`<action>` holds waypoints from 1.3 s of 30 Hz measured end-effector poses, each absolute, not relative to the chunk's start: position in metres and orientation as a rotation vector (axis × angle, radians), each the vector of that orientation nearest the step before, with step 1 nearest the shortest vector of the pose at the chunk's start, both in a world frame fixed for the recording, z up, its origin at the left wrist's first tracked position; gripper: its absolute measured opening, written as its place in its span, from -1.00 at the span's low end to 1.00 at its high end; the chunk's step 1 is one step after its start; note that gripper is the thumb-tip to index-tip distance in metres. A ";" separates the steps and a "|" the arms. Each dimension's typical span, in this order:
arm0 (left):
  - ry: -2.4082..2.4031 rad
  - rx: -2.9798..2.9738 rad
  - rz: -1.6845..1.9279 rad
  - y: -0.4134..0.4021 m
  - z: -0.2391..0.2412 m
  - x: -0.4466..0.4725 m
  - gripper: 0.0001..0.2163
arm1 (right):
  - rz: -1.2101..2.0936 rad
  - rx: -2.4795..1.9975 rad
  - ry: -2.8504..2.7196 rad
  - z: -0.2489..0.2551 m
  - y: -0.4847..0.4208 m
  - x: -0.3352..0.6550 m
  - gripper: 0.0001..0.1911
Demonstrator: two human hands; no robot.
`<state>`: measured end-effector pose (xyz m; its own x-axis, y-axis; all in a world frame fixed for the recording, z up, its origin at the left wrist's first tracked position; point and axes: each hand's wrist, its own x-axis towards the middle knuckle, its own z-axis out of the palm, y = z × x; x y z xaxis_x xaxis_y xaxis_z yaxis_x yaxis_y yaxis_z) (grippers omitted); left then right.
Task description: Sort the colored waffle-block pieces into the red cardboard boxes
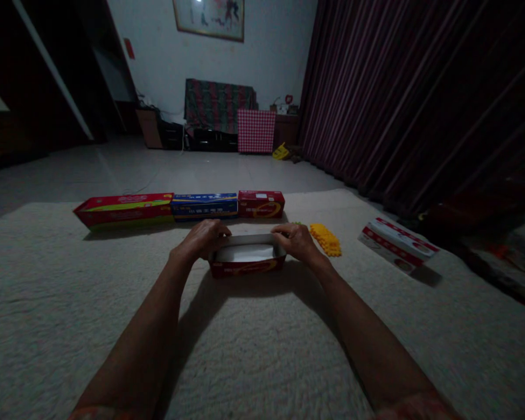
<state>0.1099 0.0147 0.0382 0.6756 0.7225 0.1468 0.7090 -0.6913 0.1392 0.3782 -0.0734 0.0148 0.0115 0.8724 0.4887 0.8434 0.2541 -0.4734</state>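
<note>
Surface: a cream, coarse-textured rug (48,303) covers the near part of the room. It lies on a pale floor (157,166) that runs to the far wall (157,52).

Held item: an open box (247,265), red outside and white inside, sits on the rug at the centre of the view, open side up.
- The left hand (203,238) is at the box's left end. Its grip is closed, with the fingers curled over the rim.
- The right hand (298,240) is at the right end. Its grip is closed in the same way over that rim.
- Both forearms reach forward over the rug from the near edge.

Items on the rug:
- Behind the open box, three boxes lie end to end in one row: a long red box (125,210), a blue box (204,206) and a short red box (261,204). Neighbouring boxes touch or nearly touch.
- A yellow knobbly item (326,239) lies just beside the right hand. What it is cannot be told.
- A white and red box (396,244) lies well apart on the right, near the rug's edge and set at an angle.

Room:
- A dark striped curtain (398,87) fills the right side.
- A framed picture (210,17) hangs on the far wall.
- Below it stands a piece of furniture under a plaid cover (216,105), with a red-and-white checked cloth (256,130) in front of it.
- Dark furniture (48,76) occupies the left side. The light is dim, so detail there is lost.
</note>
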 end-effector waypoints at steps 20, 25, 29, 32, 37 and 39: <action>0.743 2.351 0.557 0.045 0.021 0.111 -0.74 | 0.125 -1.441 -1.722 0.005 -0.064 0.404 -0.68; 0.765 2.321 0.534 0.049 0.015 0.108 -0.71 | 0.089 -1.451 -1.603 0.023 -0.078 0.434 -0.71; 0.798 2.343 0.518 0.051 0.013 0.106 -0.69 | -0.007 -1.531 -1.664 0.019 -0.098 0.470 -0.83; 0.819 2.376 0.491 0.051 0.014 0.105 -0.68 | -0.004 -1.546 -1.875 0.007 -0.113 0.488 -0.88; 0.819 2.395 0.464 0.052 0.014 0.104 -0.68 | -0.052 -1.602 -2.064 -0.009 -0.127 0.496 -0.79; 0.822 2.388 0.460 0.052 0.014 0.103 -0.68 | -0.076 -1.658 -2.065 -0.013 -0.130 0.495 -0.77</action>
<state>0.1032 0.0523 0.0138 0.7522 0.6454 0.1325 0.4506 -0.6507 0.6112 0.4946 -0.1297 -0.0134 -0.1447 0.9040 0.4023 0.9313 0.2618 -0.2534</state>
